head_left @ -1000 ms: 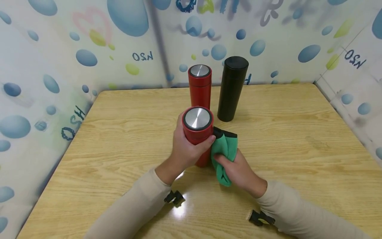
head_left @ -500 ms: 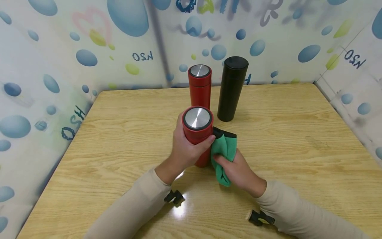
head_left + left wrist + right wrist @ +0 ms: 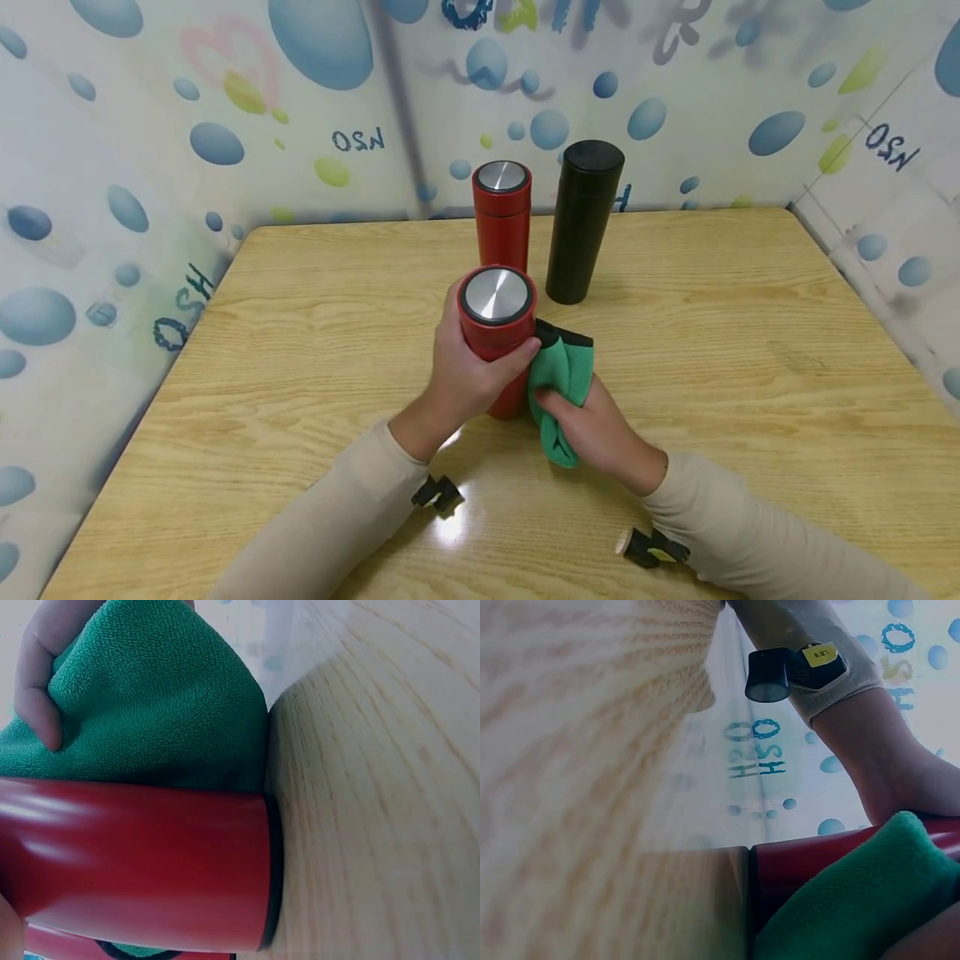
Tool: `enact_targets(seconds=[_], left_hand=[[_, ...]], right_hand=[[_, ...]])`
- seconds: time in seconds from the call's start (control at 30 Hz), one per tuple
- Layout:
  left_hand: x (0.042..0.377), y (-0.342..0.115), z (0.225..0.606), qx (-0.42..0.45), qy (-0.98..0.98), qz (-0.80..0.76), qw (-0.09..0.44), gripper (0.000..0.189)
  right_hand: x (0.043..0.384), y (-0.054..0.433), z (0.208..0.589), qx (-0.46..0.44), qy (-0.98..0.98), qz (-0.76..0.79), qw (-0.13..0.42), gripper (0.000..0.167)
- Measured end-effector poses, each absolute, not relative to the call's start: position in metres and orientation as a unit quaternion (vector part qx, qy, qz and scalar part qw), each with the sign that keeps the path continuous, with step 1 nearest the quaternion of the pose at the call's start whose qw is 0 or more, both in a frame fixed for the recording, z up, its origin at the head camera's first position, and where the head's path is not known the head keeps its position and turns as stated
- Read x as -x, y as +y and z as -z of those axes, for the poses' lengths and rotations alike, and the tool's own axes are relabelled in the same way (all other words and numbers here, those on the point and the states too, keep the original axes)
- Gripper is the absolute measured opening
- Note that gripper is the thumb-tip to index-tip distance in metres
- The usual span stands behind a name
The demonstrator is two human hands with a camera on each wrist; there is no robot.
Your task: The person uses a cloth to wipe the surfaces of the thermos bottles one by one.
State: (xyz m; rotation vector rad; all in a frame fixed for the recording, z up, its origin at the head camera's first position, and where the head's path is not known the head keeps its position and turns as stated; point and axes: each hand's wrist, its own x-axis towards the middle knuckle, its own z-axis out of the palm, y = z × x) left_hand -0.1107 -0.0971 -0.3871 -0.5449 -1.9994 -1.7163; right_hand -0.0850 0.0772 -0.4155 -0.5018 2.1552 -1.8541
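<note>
A red thermos flask (image 3: 497, 312) with a silver-topped lid stands upright on the table, and my left hand (image 3: 474, 375) grips its upper part, thumb across the front. My right hand (image 3: 600, 429) holds a folded green cloth (image 3: 566, 375) with a black edge against the flask's right side. In the left wrist view the cloth (image 3: 165, 697) lies along the red wall (image 3: 150, 862) of the flask, close to its dark base ring. From the right wrist view, the green cloth (image 3: 870, 900) covers part of the flask, with the left hand (image 3: 922, 787) above it.
Behind the gripped flask stands a second red flask (image 3: 502, 221), its lower part hidden. A black flask (image 3: 585, 221) is to the right of it. The wooden table (image 3: 315, 333) backs onto a patterned wall (image 3: 315, 100). Small black cameras (image 3: 438, 494) sit at both wrists.
My right hand and the green cloth have shifted very slightly to the left. The left hand and the flask stay in place.
</note>
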Motion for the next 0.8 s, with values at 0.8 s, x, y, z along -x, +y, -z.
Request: enact_targets(seconds=[0.8], left_hand=[[0.111, -0.0972, 0.3873, 0.201, -0.722, 0.623, 0.223, 0.086]], right_hand=[[0.0853, 0.0777, 0.4142, 0.178, 0.741, 0.632, 0.139, 0.014]])
